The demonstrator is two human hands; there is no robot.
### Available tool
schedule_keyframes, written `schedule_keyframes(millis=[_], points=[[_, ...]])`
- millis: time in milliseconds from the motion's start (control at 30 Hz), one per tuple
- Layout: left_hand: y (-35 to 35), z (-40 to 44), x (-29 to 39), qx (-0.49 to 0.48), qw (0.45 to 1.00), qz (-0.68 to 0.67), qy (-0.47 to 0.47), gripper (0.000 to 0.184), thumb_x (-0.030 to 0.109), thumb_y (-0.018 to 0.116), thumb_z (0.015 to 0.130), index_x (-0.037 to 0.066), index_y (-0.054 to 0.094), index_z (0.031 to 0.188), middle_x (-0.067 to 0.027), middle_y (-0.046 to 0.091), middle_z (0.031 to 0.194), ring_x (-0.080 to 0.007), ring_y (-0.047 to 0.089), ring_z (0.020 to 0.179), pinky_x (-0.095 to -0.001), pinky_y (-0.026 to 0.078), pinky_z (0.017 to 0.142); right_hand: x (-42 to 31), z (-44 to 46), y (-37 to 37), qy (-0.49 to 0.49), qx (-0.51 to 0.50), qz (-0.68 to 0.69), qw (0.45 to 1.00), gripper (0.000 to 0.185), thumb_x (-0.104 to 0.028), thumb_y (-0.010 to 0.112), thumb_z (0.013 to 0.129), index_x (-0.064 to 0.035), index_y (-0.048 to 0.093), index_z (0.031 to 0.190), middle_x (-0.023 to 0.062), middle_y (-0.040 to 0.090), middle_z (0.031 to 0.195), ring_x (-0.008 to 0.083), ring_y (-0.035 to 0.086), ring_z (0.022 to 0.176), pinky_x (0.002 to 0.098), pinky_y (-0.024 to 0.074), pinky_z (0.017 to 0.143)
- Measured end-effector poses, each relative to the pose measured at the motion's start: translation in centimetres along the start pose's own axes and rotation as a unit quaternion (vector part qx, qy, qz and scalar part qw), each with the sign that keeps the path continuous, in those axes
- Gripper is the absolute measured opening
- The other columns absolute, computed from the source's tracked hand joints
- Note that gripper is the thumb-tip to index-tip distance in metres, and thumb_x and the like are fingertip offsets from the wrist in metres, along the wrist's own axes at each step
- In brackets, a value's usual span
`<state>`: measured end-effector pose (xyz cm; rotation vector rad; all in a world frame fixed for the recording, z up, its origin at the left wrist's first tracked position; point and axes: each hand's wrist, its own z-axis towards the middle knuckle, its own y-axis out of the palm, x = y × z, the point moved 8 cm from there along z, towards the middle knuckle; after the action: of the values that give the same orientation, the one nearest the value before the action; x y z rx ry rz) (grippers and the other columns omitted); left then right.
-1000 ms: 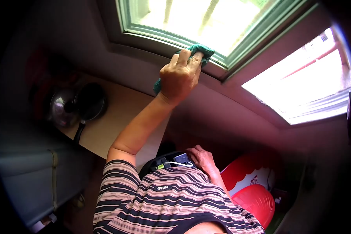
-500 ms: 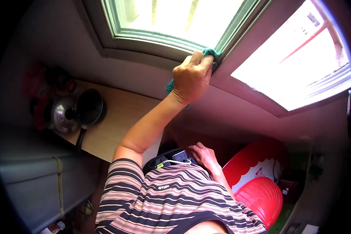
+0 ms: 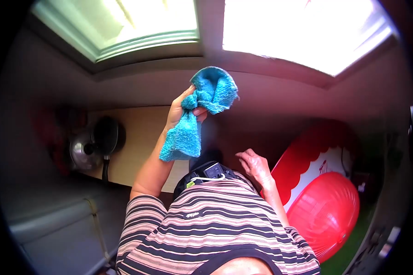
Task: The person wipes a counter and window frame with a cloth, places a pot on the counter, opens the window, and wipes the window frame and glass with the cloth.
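Observation:
My left hand is raised in front of me below the windows, closed around the middle of a blue terry cleaning cloth. One bunched end of the cloth opens out above my fingers, and the other hangs down over my wrist. Above the hand is the dark window frame, with a gap between it and the cloth. My right hand hangs low near my waist, fingers loosely bent and holding nothing. It is nearest to the black waist pouch, from which a white cable shows.
A frying pan and a glass lid lie on a light wooden surface at left. Below them is a grey case-like object with a strap. A shiny red balloon-like object and a red-and-white panel stand at right.
My left hand has come away from the window frame's lower corner, moving down and left with the cloth, which now faces me. The view has shifted; my right hand stays low.

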<state>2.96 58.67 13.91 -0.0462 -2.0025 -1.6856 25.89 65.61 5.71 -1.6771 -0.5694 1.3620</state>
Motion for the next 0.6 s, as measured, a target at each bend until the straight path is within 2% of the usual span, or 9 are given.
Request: schedule_keyframes(millis=[67, 133, 200, 267, 333, 400, 467, 533, 600], points=[[-0.2, 0.7, -2.1, -0.01, 0.999, -0.018, -0.039, 0.024, 0.031, 0.048, 0.099, 0.009, 0.056, 0.1, -0.003, 0.056, 0.074, -0.0107, 0.048, 0.054, -0.025, 0.038, 0.045, 0.5, -0.9, -0.8, 0.008, 0.031, 0.006, 0.999, 0.017, -0.015, 0.061, 0.087, -0.0151, 0.066, 0.103, 0.0066, 0.058, 0.088, 0.0288, 0.064, 0.08, 0.0385, 0.0547, 0.066], [-0.9, 0.4, -1.4, 0.009, 0.998, -0.017, -0.055, 0.023, 0.03, 0.047, 0.099, 0.009, 0.056, 0.1, -0.0027, 0.056, 0.074, -0.0111, 0.048, 0.053, -0.0251, 0.039, 0.045, -0.8, -0.8, -0.4, 0.024, 0.057, -0.008, 0.998, 0.017, -0.015, 0.062, 0.087, -0.0145, 0.066, 0.103, 0.006, 0.059, 0.088, 0.0275, 0.064, 0.08, 0.0388, 0.0548, 0.065], [-3.1, 0.9, -1.6, 0.048, 0.991, -0.038, -0.117, 0.022, 0.03, 0.048, 0.099, 0.01, 0.056, 0.097, -0.0023, 0.055, 0.071, -0.0113, 0.048, 0.053, -0.0257, 0.038, 0.045, -1.8, -0.6, -0.3, 0.073, 0.048, -0.017, 0.996, 0.016, -0.015, 0.062, 0.087, -0.0144, 0.066, 0.102, 0.0059, 0.059, 0.087, 0.0274, 0.064, 0.08, 0.0389, 0.0548, 0.065], [-5.3, 1.7, -2.7, 0.012, 0.983, -0.042, -0.178, 0.022, 0.031, 0.05, 0.098, 0.011, 0.055, 0.092, -0.0021, 0.054, 0.069, -0.0115, 0.047, 0.052, -0.0264, 0.037, 0.045, -2.4, -1.0, -0.1, 0.117, 0.056, -0.022, 0.991, 0.017, -0.014, 0.063, 0.085, -0.0138, 0.066, 0.102, 0.0063, 0.058, 0.087, 0.0269, 0.064, 0.082, 0.0389, 0.0544, 0.065], [-8.1, 1.9, -3.8, 0.031, 0.972, -0.053, -0.228, 0.021, 0.032, 0.054, 0.096, 0.011, 0.055, 0.091, -0.0022, 0.056, 0.069, -0.0118, 0.047, 0.05, -0.0256, 0.036, 0.044, -4.1, -1.9, -0.2, 0.121, 0.086, -0.02, 0.989, 0.017, -0.012, 0.064, 0.083, -0.0119, 0.065, 0.1, 0.0071, 0.057, 0.086, 0.0266, 0.063, 0.08, 0.0392, 0.0535, 0.064], [-10.7, 2.4, -4.1, 0.059, 0.964, 0.018, -0.258, 0.02, 0.031, 0.056, 0.095, 0.011, 0.056, 0.092, -0.0029, 0.058, 0.072, -0.0118, 0.047, 0.05, -0.0238, 0.035, 0.043, -5.7, -2.2, 0.3, 0.151, 0.093, -0.044, 0.983, 0.014, -0.011, 0.065, 0.082, -0.0093, 0.063, 0.096, 0.0077, 0.054, 0.084, 0.0266, 0.061, 0.077, 0.0391, 0.0522, 0.062], [-13.2, 2.0, -4.0, 0.169, 0.94, 0.128, -0.268, 0.023, 0.034, 0.058, 0.094, 0.011, 0.056, 0.088, -0.0039, 0.059, 0.069, -0.0118, 0.045, 0.045, -0.0237, 0.036, 0.04, -7.8, -2.0, 1.1, 0.198, 0.082, -0.064, 0.975, 0.012, -0.013, 0.064, 0.084, -0.0093, 0.064, 0.096, 0.0078, 0.055, 0.085, 0.0256, 0.062, 0.079, 0.039, 0.0526, 0.062], [-15.5, 2.3, -4.5, 0.152, 0.935, 0.141, -0.289, 0.022, 0.032, 0.061, 0.092, 0.011, 0.057, 0.092, -0.0028, 0.06, 0.071, -0.0118, 0.047, 0.046, -0.0238, 0.037, 0.04, -9.6, -1.6, 1.8, 0.241, 0.083, -0.073, 0.964, 0.013, -0.017, 0.062, 0.087, -0.01, 0.066, 0.097, 0.0075, 0.056, 0.085, 0.0254, 0.064, 0.081, 0.0402, 0.0533, 0.064], [-14.5, 2.5, -5.1, 0.111, 0.915, 0.22, -0.32, 0.021, 0.033, 0.061, 0.092, 0.012, 0.058, 0.094, -0.0017, 0.058, 0.067, -0.0118, 0.049, 0.046, -0.023, 0.038, 0.041, -11.7, -2.7, 1.2, 0.281, 0.091, -0.058, 0.953, 0.013, -0.018, 0.062, 0.088, -0.0108, 0.067, 0.098, 0.0072, 0.057, 0.085, 0.0257, 0.064, 0.081, 0.0401, 0.0534, 0.065]])
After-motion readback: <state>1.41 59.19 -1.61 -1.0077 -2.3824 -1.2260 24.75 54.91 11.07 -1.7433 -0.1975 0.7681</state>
